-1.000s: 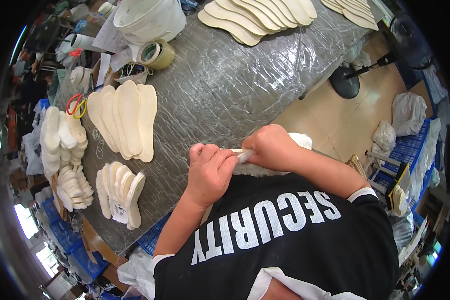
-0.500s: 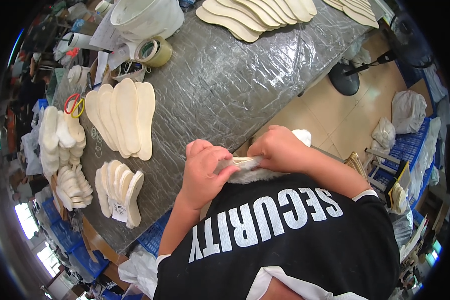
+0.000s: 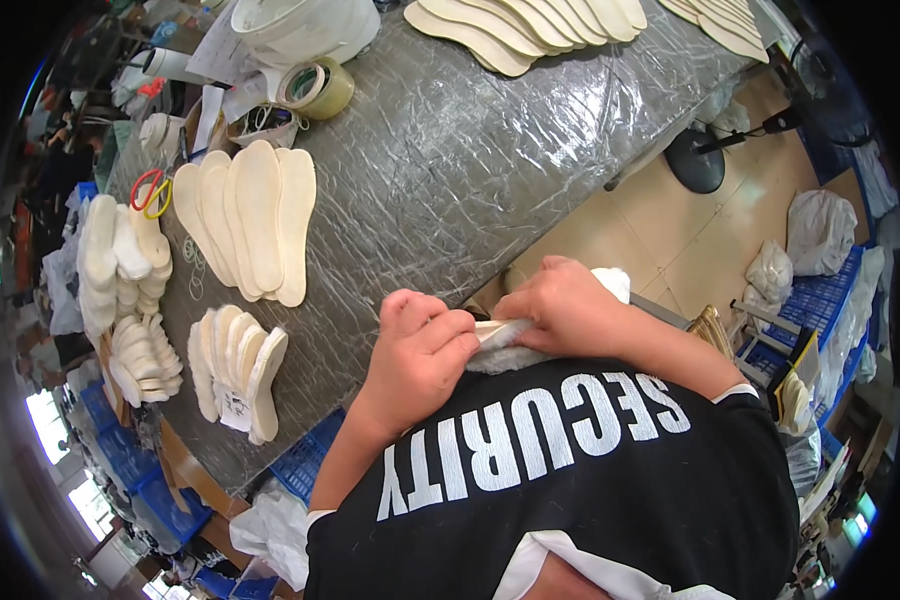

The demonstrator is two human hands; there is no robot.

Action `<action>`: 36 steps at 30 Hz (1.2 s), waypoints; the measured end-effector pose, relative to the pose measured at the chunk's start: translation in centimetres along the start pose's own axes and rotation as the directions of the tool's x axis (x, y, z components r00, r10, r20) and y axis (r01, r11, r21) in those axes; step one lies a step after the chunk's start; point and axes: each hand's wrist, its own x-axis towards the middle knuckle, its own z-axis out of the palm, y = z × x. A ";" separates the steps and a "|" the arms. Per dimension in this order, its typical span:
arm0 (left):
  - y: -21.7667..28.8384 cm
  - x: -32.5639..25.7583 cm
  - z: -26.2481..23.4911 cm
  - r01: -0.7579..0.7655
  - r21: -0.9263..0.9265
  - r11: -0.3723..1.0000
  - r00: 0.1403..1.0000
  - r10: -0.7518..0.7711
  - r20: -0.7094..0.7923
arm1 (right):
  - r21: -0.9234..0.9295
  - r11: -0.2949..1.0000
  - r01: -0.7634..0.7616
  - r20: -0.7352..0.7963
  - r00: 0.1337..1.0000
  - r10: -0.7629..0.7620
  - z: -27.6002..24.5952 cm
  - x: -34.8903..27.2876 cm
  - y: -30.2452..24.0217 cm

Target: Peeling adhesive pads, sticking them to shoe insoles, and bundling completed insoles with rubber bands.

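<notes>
A fleecy insole (image 3: 508, 357), pale on one side and fluffy white-grey on the other, is pinched between my two hands close to my chest. My left hand (image 3: 422, 345) is closed on its left end, thumb and fingers at the edge. The fingers of my right hand (image 3: 568, 312) are curled over the same piece farther right, and a white fluffy end (image 3: 612, 283) sticks out beyond that hand. Left of my hands, on the table, stand a bundle of fleece insoles (image 3: 235, 370) with a paper tag and a fanned row of flat cream insoles (image 3: 255, 222).
Plastic sheeting covers the grey table (image 3: 420, 180). More cream insoles (image 3: 530, 30) lie at its far side. Tape rolls (image 3: 315, 90), a white bucket (image 3: 305, 30), red-and-yellow-handled scissors (image 3: 152, 195) and fleece stacks (image 3: 120, 260) are at the left. Blue crates (image 3: 805, 300) stand at the right.
The fingers of my left hand have folded farther over the insole's edge. My right hand keeps its grip. The whole view has shifted slightly.
</notes>
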 end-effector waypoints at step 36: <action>0.6 -1.6 -0.1 0.068 0.059 0.996 0.986 -0.058 -0.159 | -0.085 0.983 0.161 -0.126 0.977 -0.170 0.4 0.2 -1.2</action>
